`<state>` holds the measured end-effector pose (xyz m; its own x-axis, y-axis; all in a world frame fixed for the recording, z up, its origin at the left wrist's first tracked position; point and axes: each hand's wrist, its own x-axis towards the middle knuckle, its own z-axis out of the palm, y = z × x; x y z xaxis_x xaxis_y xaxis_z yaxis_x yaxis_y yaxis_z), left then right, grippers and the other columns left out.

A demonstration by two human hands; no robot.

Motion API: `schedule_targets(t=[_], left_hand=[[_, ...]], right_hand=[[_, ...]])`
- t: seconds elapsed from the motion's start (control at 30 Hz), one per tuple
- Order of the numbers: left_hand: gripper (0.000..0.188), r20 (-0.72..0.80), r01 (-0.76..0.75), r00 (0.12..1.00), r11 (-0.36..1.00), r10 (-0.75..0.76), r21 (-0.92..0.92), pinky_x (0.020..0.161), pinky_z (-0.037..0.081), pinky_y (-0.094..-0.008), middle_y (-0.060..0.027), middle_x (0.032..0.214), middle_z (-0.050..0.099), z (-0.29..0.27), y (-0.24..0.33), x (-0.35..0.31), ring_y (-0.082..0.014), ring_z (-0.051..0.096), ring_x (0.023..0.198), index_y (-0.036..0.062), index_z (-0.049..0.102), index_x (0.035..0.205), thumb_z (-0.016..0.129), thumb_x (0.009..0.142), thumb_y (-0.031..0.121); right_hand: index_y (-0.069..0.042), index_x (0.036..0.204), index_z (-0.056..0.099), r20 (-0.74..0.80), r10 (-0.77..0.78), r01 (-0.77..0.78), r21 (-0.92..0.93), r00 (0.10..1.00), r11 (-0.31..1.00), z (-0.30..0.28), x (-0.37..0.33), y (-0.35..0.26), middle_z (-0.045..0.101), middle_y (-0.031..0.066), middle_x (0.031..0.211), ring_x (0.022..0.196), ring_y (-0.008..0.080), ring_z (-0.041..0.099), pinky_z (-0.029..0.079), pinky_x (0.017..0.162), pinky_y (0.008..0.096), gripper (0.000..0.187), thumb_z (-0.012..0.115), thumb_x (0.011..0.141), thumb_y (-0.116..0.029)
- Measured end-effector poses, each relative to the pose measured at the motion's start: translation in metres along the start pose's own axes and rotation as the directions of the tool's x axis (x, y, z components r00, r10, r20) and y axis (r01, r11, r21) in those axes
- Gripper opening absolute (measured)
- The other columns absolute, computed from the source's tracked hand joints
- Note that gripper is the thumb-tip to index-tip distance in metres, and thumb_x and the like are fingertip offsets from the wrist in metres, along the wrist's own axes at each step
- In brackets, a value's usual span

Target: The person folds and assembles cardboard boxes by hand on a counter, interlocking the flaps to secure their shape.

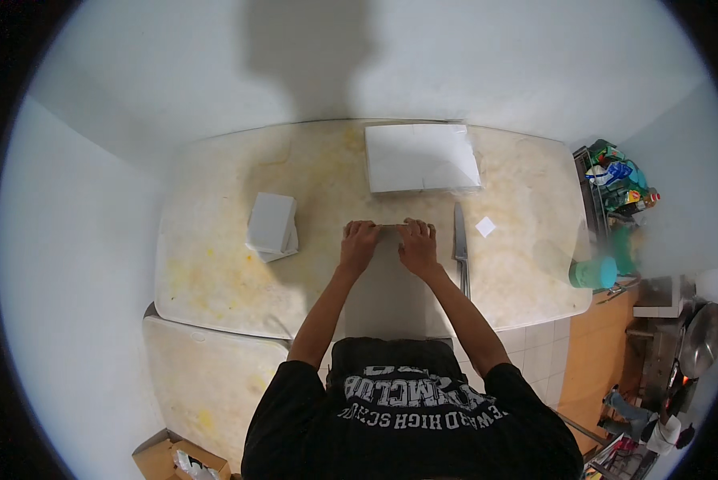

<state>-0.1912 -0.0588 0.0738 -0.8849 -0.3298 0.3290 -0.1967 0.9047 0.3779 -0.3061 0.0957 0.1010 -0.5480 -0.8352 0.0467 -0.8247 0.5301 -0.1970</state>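
Note:
My left hand (360,244) and my right hand (417,244) are side by side at the middle of the table, fingers curled and closed. Between them a thin, brownish edge shows, which both hands pinch at its ends. It looks like the far edge of a flat grey sheet (387,288) that stretches back toward my body. Its near end is lost against my dark shirt. To the right of my right hand lies a long knife (460,232), blade pointing away from me. A small white square piece (485,227) is just beyond it.
Left of my hands is a stack of white blocks or boxes (272,222). A larger white flat box (423,158) lies near the far wall. On the right edge are a teal cup (595,274) and a rack with bottles and packets (619,180). A second table (207,368) adjoins lower left.

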Motion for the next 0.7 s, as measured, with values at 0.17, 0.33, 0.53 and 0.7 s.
schedule_targets(t=[0.17, 0.33, 0.53, 0.7], left_hand=[[0.028, 0.092, 0.016, 0.996, 0.999, -0.019, 0.041, 0.098, 0.045, -0.0438, -0.0063, 0.102, 0.068, -0.021, 0.006, -0.005, -0.0276, 0.060, 0.107, 0.0122, 0.068, 0.110, 0.069, 0.082, 0.014], [0.019, 0.247, 0.233, 0.948, 0.966, -0.201, -0.109, 0.086, 0.051, -0.0423, -0.0097, 0.097, 0.071, -0.059, -0.011, 0.005, -0.0314, 0.066, 0.093, 0.0070, 0.071, 0.098, 0.069, 0.084, 0.020], [0.025, 0.416, 0.443, 0.881, 0.703, -0.225, -0.556, 0.079, 0.053, -0.0357, -0.0066, 0.098, 0.073, -0.102, -0.056, -0.014, -0.0187, 0.068, 0.090, 0.0037, 0.071, 0.106, 0.073, 0.086, 0.018], [0.052, 0.702, 0.690, 0.712, 0.173, 0.013, -0.703, 0.091, 0.048, -0.0364, -0.0098, 0.123, 0.064, -0.065, -0.047, -0.049, -0.0197, 0.059, 0.106, -0.0021, 0.055, 0.130, 0.073, 0.087, 0.023]], right_hand=[[-0.015, 0.124, 0.060, 0.061, -0.034, 0.033, 0.006, 0.998, 0.999, -0.022, -0.002, -0.002, 0.063, 0.0078, 0.115, 0.111, 0.0279, 0.059, 0.037, 0.103, 0.0512, 0.044, 0.069, 0.081, -0.020], [-0.013, 0.124, 0.062, 0.324, 0.072, -0.112, 0.108, 0.943, 0.988, -0.056, 0.007, 0.019, 0.067, 0.0106, 0.111, 0.103, 0.0289, 0.064, 0.051, 0.088, 0.0467, 0.047, 0.072, 0.081, -0.028], [-0.006, 0.134, 0.056, 0.711, -0.201, -0.531, 0.656, 0.674, 0.536, -0.054, 0.008, 0.072, 0.065, 0.0075, 0.125, 0.108, 0.0215, 0.063, 0.054, 0.090, 0.0430, 0.057, 0.072, 0.087, -0.035], [0.003, 0.137, 0.047, 0.609, -0.252, -0.647, 0.756, 0.752, -0.105, 0.046, -0.080, 0.120, 0.058, 0.0092, 0.131, 0.114, 0.0196, 0.058, 0.049, 0.098, 0.0379, 0.060, 0.066, 0.094, -0.033]])
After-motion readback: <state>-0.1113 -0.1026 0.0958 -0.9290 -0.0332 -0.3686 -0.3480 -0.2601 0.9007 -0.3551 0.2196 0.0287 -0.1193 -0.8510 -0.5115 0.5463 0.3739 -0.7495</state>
